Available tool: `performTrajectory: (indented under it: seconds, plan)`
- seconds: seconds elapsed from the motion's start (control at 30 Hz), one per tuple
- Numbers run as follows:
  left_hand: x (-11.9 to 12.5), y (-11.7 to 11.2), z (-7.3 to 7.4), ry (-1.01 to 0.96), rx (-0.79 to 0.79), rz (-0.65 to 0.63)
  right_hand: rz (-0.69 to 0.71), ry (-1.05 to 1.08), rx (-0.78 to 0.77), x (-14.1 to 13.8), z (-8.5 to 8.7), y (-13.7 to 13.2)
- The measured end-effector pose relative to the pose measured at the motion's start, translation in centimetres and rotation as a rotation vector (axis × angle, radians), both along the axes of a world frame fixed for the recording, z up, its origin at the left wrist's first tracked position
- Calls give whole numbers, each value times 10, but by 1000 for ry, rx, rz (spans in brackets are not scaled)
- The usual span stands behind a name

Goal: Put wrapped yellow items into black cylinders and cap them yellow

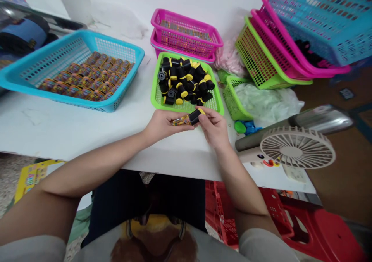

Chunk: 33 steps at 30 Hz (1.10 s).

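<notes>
Over the near edge of the green basket (221, 106), my two hands meet. My right hand (214, 128) grips a small black cylinder with a yellow end (195, 116) between thumb and fingers. In my left hand (161, 127) is a small piece with a colourful printed pattern (181, 120), held against the cylinder's black end. Whether the two are joined cannot be made out. Several similar black-and-yellow cylinders (186, 78) lie heaped in the green basket just beyond. To the left, a blue basket (128, 47) holds rows of small colourful printed pieces (87, 78).
Stacked pink baskets (186, 47) stand at the back. A tilted stack of baskets (261, 56) leans at the right, above a small green basket with plastic bags (266, 99). A fan (296, 147) and metal cylinder (322, 120) sit near the right edge. Below is a red stool (325, 231).
</notes>
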<state>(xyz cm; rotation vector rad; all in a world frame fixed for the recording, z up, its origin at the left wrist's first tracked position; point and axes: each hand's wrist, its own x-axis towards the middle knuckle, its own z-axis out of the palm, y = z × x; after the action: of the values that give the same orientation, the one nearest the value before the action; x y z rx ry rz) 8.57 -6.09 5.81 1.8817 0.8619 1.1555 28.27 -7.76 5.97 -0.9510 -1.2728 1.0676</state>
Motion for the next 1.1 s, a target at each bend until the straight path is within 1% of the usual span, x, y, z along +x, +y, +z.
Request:
performTrajectory:
  seconds: [0.13,0.23,0.33,0.43,0.57,0.7,0.77,0.83,0.9,0.97,1.03,1.1]
  plan:
    - [1,0,-2,-52,-98,3,-1,-102,79,5,3,-2]
    - [1,6,-4,-61,-120,-54,62,-167,136,8,4,-3]
    - [0,10,-6,-12,-47,-78,141,-210,203,8,4,-3]
    - [-2,10,-5,82,58,-51,156,-286,219,5,5,-5]
    - [-5,7,-3,132,138,-58,76,-302,205,1,8,-12]
    - [-4,-1,-4,142,213,47,-19,-282,155,-6,6,-17]
    - [-2,-8,-4,161,195,69,-89,-313,112,-11,1,-18]
    - [0,-15,-4,179,130,69,-143,-377,104,-14,-3,-18]
    - [3,-19,-2,139,54,67,-181,-401,192,-14,-4,-19]
    - [4,-18,0,44,-16,49,-183,-433,359,-12,-1,-20]
    - [4,-14,1,-50,-80,15,-144,-549,505,-10,2,-21]
    - [2,-8,1,-94,-141,-12,-91,-716,578,-9,2,-21]
